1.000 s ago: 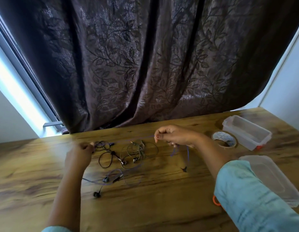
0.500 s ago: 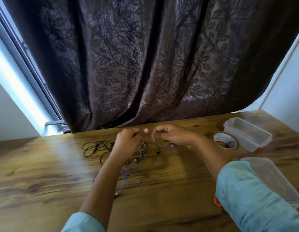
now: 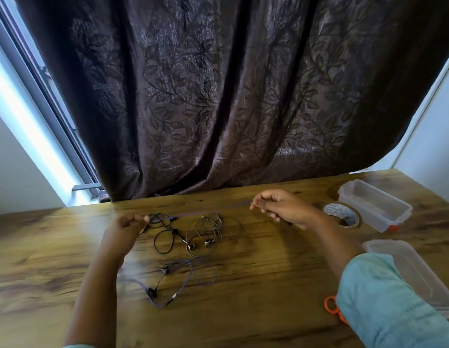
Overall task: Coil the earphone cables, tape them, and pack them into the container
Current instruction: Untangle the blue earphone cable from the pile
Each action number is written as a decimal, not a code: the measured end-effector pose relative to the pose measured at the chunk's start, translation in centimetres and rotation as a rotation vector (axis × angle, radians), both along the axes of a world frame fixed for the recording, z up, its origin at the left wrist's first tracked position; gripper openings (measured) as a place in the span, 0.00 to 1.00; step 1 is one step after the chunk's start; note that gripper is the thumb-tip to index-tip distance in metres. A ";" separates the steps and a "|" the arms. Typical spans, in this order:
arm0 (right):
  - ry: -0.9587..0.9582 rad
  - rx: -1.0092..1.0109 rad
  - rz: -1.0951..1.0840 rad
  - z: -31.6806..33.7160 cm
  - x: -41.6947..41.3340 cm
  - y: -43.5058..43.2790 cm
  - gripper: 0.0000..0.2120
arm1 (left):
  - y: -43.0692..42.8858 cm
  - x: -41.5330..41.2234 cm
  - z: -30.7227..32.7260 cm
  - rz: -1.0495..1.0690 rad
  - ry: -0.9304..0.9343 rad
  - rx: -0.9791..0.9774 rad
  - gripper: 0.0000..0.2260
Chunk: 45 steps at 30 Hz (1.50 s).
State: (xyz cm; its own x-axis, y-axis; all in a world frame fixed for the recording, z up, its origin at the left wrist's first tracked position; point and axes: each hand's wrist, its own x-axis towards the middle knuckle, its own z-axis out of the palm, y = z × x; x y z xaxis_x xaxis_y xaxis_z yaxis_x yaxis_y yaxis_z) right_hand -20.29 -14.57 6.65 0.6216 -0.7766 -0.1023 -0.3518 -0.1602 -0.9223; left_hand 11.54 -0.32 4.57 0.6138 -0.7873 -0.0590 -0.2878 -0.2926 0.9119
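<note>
A purple earphone cable (image 3: 185, 280) is stretched above the wooden table (image 3: 243, 310) between both hands. My left hand (image 3: 125, 227) pinches it at the left and my right hand (image 3: 278, 205) pinches it at the right. The rest of the purple cable lies in loose loops near the table's front, with its earbuds showing. A black earphone cable (image 3: 165, 237) and a grey earphone cable (image 3: 213, 229) lie tangled between my hands. The clear container (image 3: 374, 204) stands open at the back right, with a tape roll (image 3: 343, 214) beside it.
The container's clear lid (image 3: 414, 270) lies at the right edge beside my sleeve. Orange scissor handles (image 3: 331, 306) poke out from under my right forearm. A dark patterned curtain (image 3: 218, 96) hangs behind the table's far edge.
My left hand has moved left, away from my right hand, drawing the purple cable out taut between them. More of the purple cable now lies looped near the front.
</note>
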 end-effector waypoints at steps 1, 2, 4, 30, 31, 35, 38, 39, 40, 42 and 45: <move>-0.004 0.002 -0.005 0.0 0.0 0.0 0.10 | 0.1 -0.1 -0.3 -0.034 0.017 0.054 0.09; -0.005 -0.002 -0.013 0.0 0.1 0.0 0.10 | 0.1 -0.3 -0.4 -0.080 0.030 0.112 0.08; -0.004 -0.032 -0.018 0.2 0.3 0.1 0.10 | 0.4 -0.8 0.0 -0.249 0.014 0.284 0.04; -0.383 0.184 0.014 1.6 0.7 1.9 0.08 | -4.7 -11.8 1.0 -0.579 0.268 -0.198 0.12; -0.372 0.166 -0.010 1.6 0.4 1.6 0.07 | -4.3 -11.5 1.2 -0.548 0.511 -0.199 0.11; -0.258 0.020 -0.109 1.3 -0.2 0.7 0.05 | -2.8 -10.5 2.8 -0.559 1.276 -0.417 0.08; -0.178 -0.076 -0.154 0.5 1.0 1.2 0.06 | -2.7 -11.8 4.7 -0.502 1.375 -0.552 0.11; -0.122 -0.122 -0.157 0.0 1.5 1.6 0.07 | -2.7 -12.4 5.3 -0.458 1.362 -0.583 0.13; -0.061 -0.163 -0.138 -0.6 2.1 2.0 0.08 | -2.8 -12.9 5.9 -0.418 1.346 -0.615 0.14; 0.019 -0.165 -0.052 -1.8 3.1 3.0 0.09 | -3.3 -13.5 6.5 -0.355 1.305 -0.659 0.15; 0.029 -0.087 0.106 -2.8 4.1 4.6 0.12 | -4.1 -13.3 6.9 -0.293 1.251 -0.697 0.12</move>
State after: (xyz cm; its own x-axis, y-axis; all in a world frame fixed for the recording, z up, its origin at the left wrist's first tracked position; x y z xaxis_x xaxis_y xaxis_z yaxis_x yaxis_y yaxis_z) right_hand -16.19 -9.98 3.87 0.6987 -0.7132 -0.0572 -0.3554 -0.2766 -0.8929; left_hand -1.76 -4.41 11.51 0.2655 -0.9640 0.0154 0.8117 0.2321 0.5359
